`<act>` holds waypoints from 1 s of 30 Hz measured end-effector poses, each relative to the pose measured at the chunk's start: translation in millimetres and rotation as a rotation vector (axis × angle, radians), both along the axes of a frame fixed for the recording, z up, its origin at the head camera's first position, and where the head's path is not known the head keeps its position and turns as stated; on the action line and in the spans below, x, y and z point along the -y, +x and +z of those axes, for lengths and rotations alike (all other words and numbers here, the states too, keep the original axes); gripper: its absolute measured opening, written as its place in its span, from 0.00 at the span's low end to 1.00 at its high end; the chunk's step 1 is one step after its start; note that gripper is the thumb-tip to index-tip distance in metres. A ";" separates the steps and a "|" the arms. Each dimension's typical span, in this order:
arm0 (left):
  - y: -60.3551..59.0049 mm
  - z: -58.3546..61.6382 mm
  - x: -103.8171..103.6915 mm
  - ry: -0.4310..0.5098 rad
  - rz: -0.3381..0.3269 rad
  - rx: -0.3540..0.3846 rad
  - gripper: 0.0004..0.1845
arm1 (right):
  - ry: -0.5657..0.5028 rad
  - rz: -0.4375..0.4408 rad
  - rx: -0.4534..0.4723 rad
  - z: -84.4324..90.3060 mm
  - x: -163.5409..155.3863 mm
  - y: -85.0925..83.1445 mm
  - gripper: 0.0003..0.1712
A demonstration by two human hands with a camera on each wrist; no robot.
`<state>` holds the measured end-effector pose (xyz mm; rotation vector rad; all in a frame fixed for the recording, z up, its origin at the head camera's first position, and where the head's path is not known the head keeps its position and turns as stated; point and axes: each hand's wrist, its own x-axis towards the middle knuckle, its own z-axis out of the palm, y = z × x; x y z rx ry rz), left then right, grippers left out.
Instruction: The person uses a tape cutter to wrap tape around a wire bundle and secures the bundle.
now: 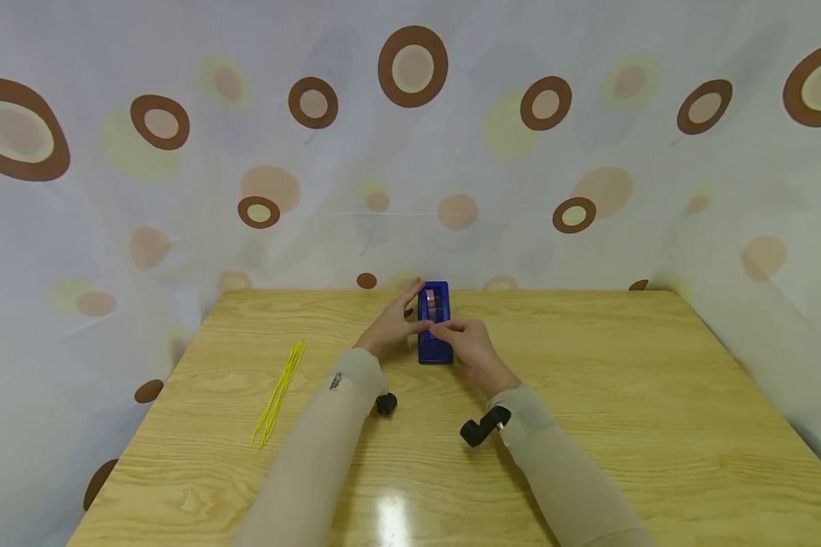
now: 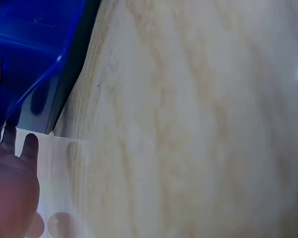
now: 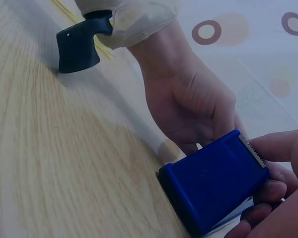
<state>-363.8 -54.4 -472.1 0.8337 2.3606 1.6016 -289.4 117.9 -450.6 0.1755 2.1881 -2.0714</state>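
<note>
A blue tape dispenser (image 1: 434, 327) stands on the wooden table (image 1: 588, 395) near its far edge, with a tape roll in its far end. My left hand (image 1: 393, 327) grips its left side, thumb against the body and fingers curled behind it. In the right wrist view the left hand (image 3: 188, 109) wraps the far side of the dispenser (image 3: 213, 183). My right hand (image 1: 468, 342) pinches at the serrated cutter end, with fingers (image 3: 278, 148) above and below it. The left wrist view shows the dispenser's blue wall (image 2: 35, 49) close beside my palm (image 2: 10, 198).
A bundle of thin yellow strips (image 1: 279, 391) lies on the left part of the table. Black wrist camera mounts (image 1: 484, 425) sit just above the wood. A spotted cloth (image 1: 410, 152) hangs behind and at both sides of the table.
</note>
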 end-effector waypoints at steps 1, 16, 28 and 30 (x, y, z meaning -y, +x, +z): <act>0.4 0.1 0.5 -0.001 0.001 -0.001 0.46 | -0.013 -0.003 0.004 -0.1 0.6 -0.4 0.15; 3.0 3.2 2.3 -0.053 0.014 0.006 0.46 | -0.086 -0.013 0.022 1.6 0.5 -0.3 0.17; 7.4 9.4 2.9 -0.078 0.020 0.030 0.48 | 0.060 -0.030 -0.033 12.1 3.1 16.7 0.14; 7.6 9.1 2.9 -0.082 0.025 0.037 0.48 | 0.059 -0.037 -0.031 12.3 3.7 20.1 0.14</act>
